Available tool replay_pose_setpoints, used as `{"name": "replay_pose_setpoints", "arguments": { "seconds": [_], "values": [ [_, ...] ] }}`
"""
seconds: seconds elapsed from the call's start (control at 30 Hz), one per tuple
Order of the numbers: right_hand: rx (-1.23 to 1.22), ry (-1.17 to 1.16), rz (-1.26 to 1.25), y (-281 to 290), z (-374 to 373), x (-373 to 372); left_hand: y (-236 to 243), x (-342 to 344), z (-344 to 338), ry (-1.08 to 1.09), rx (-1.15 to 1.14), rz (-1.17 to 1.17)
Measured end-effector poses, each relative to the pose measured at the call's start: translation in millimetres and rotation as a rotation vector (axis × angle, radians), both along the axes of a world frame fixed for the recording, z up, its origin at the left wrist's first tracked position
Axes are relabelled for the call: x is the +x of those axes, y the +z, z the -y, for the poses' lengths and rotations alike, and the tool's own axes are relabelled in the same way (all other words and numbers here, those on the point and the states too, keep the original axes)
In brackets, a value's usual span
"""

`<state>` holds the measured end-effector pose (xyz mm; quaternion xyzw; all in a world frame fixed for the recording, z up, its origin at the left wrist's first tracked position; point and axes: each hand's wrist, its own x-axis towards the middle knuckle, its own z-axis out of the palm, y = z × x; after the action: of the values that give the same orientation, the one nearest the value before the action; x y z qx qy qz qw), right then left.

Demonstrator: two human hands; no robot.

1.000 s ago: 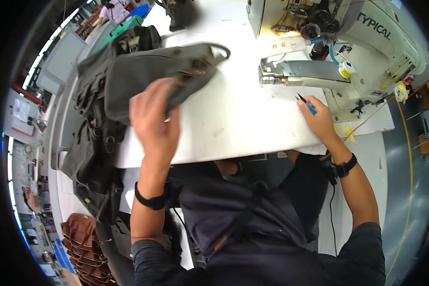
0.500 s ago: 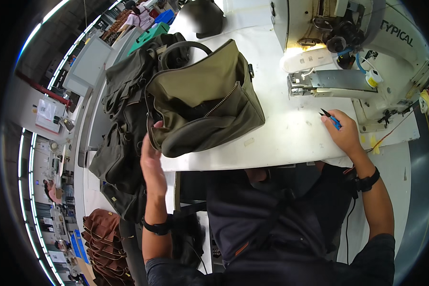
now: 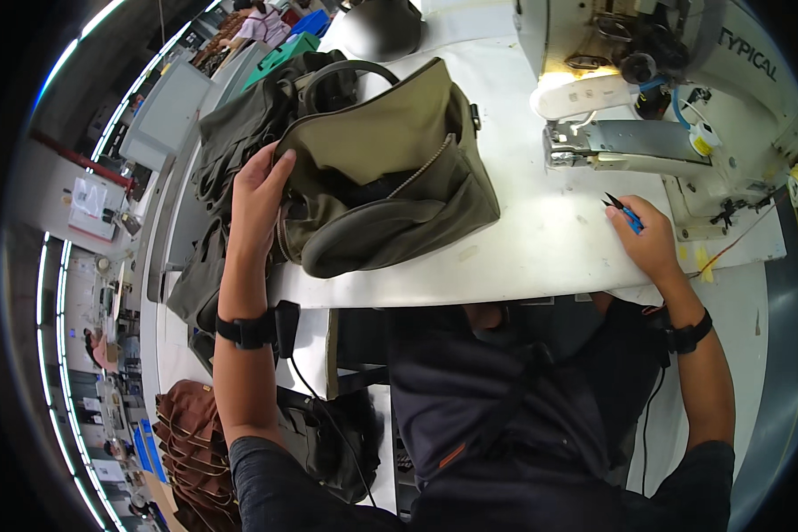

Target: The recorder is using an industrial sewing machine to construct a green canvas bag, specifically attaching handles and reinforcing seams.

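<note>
An olive-green handbag [image 3: 390, 168] lies with its zipped mouth spread wide on the white table. My left hand [image 3: 259, 186] is at the left end of that mouth, closed on the bag's edge with the thumb on the near side; the other fingertips are partly hidden. One rounded handle [image 3: 355, 69] arches at the far side, and another droops over the near side. Away to the right, my right hand [image 3: 652, 238] rests by the table, closed around small blue thread snips [image 3: 629, 216]. Their dark tips point up and left, apart from the bag.
A sewing machine [image 3: 736, 97] with a long metal arm [image 3: 629, 142] stands at the right. Dark green bags [image 3: 239, 142] are heaped left of the handbag, beside a green bin [image 3: 279, 58]. Brown bags [image 3: 191, 443] are stacked lower left. A dark rounded object [image 3: 386, 31] sits at the back.
My left hand has moved up along the bag's left end, from its lower corner to the upper edge, and its thumb now shows. The right hand keeps holding the snips.
</note>
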<state>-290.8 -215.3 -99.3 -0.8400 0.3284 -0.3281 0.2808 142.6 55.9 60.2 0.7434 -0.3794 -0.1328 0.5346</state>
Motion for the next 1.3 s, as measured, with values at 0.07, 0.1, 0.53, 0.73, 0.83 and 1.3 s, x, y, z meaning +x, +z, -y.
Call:
{"name": "replay_pose_setpoints", "arguments": {
  "seconds": [0.07,0.1,0.53,0.73,0.83,1.3],
  "values": [
    [-0.027,0.028,0.019,-1.8,0.5,1.4,0.6,7.3,-2.9,-0.041,-0.034,-0.104],
    [-0.029,0.014,0.012,-2.1,0.3,1.0,-0.8,8.6,-4.0,-0.119,-0.104,-0.194],
    [-0.03,0.008,-0.039,-7.2,3.9,1.0,-0.4,25.4,-17.7,-0.176,-0.161,-0.458],
    [-0.036,0.008,-0.044,-7.5,1.7,1.9,3.6,19.0,-22.1,-0.251,-0.121,-0.433],
    [-0.025,-0.011,-0.042,-5.8,0.6,2.2,7.1,-4.7,-29.4,-0.151,-0.336,0.008],
    [-0.047,0.018,-0.031,-2.7,-3.1,3.5,-5.5,-113.3,-111.9,-0.053,0.09,0.864]
  ]
}}
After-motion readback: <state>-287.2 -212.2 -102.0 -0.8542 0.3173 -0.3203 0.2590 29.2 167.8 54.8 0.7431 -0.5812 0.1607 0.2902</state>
